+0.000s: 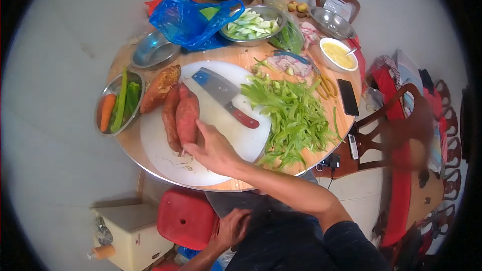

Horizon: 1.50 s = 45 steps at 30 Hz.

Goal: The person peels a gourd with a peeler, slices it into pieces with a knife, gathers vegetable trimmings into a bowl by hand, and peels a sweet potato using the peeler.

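Note:
My right hand (pixel 213 148) is at the lower end of a reddish sweet potato (pixel 188 115), thumb on one side and fingertips on the other. That sweet potato lies on a round white cutting board (pixel 221 143), against a slimmer sweet potato (pixel 171 120). A third sweet potato (pixel 159 88), browner and rough at one end, rests at the board's left edge. A cleaver (pixel 226 98) with a red handle lies flat on the board, right of the sweet potatoes. My left hand (pixel 233 229) is low by my lap, next to a red stool (pixel 183 218); its fingertips are hard to make out.
Green peelings (pixel 296 120) are heaped right of the board, near scissors (pixel 326 86) and a phone (pixel 348 97). A bowl of carrot and peppers (pixel 119 101) stands left. Behind are a blue bag (pixel 188 17), cut vegetables in a bowl (pixel 252 23) and yellow liquid in a white bowl (pixel 339 54).

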### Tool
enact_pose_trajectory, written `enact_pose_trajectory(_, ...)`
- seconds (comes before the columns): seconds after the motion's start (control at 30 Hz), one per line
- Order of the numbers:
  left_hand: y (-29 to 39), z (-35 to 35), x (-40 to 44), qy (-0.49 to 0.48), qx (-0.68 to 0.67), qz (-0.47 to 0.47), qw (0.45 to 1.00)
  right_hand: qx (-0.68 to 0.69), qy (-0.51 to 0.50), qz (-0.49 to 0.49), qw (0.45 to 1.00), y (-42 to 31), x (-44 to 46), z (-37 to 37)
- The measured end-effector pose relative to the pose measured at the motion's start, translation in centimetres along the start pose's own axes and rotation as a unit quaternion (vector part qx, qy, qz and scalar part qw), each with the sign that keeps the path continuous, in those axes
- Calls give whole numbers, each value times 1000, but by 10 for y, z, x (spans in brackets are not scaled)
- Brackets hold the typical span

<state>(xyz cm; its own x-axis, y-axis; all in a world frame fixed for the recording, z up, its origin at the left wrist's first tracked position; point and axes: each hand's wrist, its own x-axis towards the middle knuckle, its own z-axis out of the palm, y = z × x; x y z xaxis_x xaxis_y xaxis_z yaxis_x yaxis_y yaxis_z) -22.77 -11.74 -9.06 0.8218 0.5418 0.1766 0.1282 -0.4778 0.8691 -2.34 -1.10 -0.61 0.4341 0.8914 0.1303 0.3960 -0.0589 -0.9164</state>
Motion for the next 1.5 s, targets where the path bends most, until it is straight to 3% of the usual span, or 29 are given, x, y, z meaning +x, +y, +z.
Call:
enact_pose_trajectory(0.03,-19,12,4,-35,13,-21,999,0,1,6,1000,-6,-15,-14)
enact_pose_trajectory(0.1,-68,36,16,-107,31,-62,992,-40,2,-73,997,-5,-42,-50)
enact_pose_trajectory(0.17,-113,63,35,-143,34,-82,986,-49,125,-151,979,13,-66,-95)
enact_pose_trajectory(0.27,-145,92,80,-107,-256,-342,898,-179,290,-102,934,28,-101,-182)
enact_pose_trajectory(0.37,-152,117,113,-81,-359,-388,845,-217,388,-20,896,91,-133,-238)
enact_pose_trajectory(0.57,-122,178,140,-71,-429,-406,804,-283,355,-62,889,134,-128,-242)
enact_pose_trajectory(0.77,-73,208,157,-94,-445,-392,800,-275,324,-20,905,150,-127,-239)
enact_pose_trajectory(0.97,-52,215,160,-121,-458,-381,794,-272,337,34,901,145,-121,-233)
enact_pose_trajectory(1.5,-37,216,141,-160,-492,-371,771,-294,310,30,904,143,-118,-233)
